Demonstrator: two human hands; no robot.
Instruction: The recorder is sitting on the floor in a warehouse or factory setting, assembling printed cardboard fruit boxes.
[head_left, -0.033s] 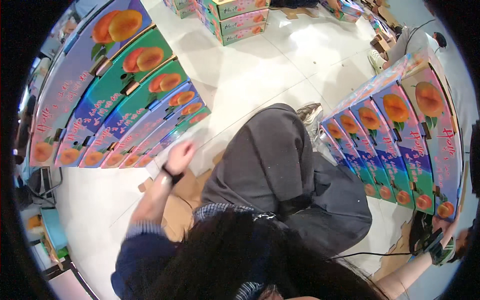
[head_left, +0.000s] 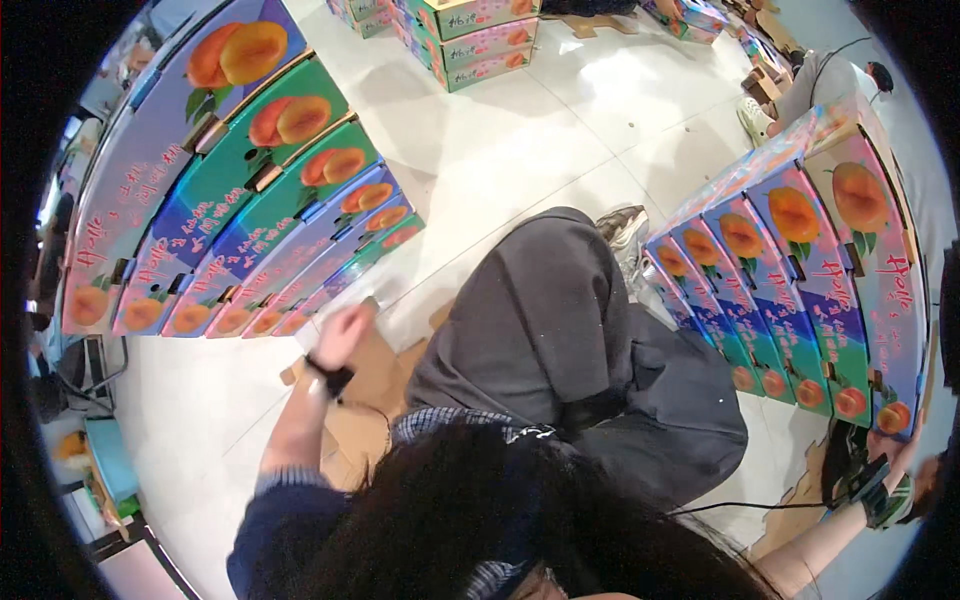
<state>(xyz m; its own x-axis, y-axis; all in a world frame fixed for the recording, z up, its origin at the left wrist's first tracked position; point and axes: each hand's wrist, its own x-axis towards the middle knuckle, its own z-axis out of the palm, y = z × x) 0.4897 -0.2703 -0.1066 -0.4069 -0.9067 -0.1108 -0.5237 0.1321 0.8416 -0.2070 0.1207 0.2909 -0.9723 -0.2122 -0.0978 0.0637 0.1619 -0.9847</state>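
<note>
A: Left hand [head_left: 343, 335], condition?
B: Blurred, fingers partly curled, near the lower right corner of the left stack [head_left: 232, 160] of printed boxes. How far open it is, and whether it has hold of anything, I cannot tell.
A: Right hand [head_left: 895, 448]?
B: At the near lower corner of the top box [head_left: 885, 310] in the right stack [head_left: 795, 335], apparently touching it. The fingers are partly hidden; I cannot tell how far open they are or whether they grip.
A: Position of both stacks?
B: On the pale tiled floor [head_left: 580, 130], one either side of the person's dark trousers [head_left: 520, 310]. Fruit pictures mark the box sides.
A: Surroundings?
B: Flattened cardboard [head_left: 362, 420] by the left forearm; a farther stack [head_left: 480, 48] ahead; another person's light shoe [head_left: 755, 122] at upper right
</note>
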